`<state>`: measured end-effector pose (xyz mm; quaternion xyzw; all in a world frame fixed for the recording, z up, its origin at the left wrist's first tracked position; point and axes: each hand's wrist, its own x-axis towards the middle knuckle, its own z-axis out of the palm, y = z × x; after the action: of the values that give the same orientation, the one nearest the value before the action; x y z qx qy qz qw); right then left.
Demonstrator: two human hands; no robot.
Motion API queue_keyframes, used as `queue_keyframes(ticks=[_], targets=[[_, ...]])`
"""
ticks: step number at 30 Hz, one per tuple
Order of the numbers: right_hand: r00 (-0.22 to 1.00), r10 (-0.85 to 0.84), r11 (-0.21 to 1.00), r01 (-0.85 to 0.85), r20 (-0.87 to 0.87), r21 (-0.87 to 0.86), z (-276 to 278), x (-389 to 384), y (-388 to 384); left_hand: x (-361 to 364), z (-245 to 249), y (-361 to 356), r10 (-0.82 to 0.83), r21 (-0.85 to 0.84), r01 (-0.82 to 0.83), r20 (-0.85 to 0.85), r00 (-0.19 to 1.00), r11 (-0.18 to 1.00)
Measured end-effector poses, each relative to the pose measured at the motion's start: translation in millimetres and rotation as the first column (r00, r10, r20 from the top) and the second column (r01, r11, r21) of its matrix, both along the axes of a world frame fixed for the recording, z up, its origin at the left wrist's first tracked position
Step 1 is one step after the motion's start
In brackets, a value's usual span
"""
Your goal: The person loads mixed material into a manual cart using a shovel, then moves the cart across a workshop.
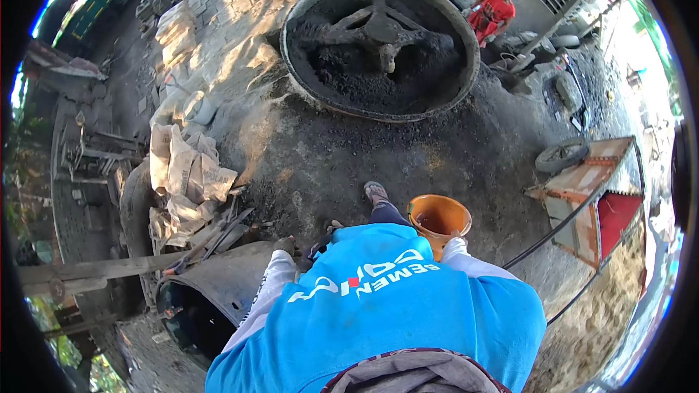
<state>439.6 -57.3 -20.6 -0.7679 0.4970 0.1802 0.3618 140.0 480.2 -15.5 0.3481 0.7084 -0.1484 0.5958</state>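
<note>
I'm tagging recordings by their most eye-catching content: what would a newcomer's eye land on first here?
Probably the huge round pan at the top centre, with its dark, crumbly contents and spoked metal piece. Next, the bright blue shirt filling the bottom centre, and just above its right side the orange bucket, with the right hand at its rim. A person in red stands out beyond the pan's right edge.

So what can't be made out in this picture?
All in the head view:
- Right hand: its grip on the orange bucket, hidden by the sleeve
- Left hand: too small and dark to show its grip
- Barrel: deep interior, lost in shadow
- Person in red: hands, too small
</note>
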Motion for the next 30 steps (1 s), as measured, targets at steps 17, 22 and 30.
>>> queue_keyframes(ticks=[17, 22, 30], targets=[[0.632, 0.768, 0.555, -0.736, -0.099, -0.388, 68, 303, 210, 84, 4, -54, 0.352, -0.066, -0.347, 0.084, 0.932, 0.935], [0.569, 0.806, 0.436, -0.756, -0.161, -0.488, 175, 346, 278, 82, 14, -74, 0.361, 0.019, -0.366, 0.125, 0.924, 0.93], [0.879, 0.466, 0.877, -0.444, 0.1, -0.182, 150, 386, 235, 46, 20, -126, 0.463, -0.056, -0.461, 0.03, 0.886, 0.886]])
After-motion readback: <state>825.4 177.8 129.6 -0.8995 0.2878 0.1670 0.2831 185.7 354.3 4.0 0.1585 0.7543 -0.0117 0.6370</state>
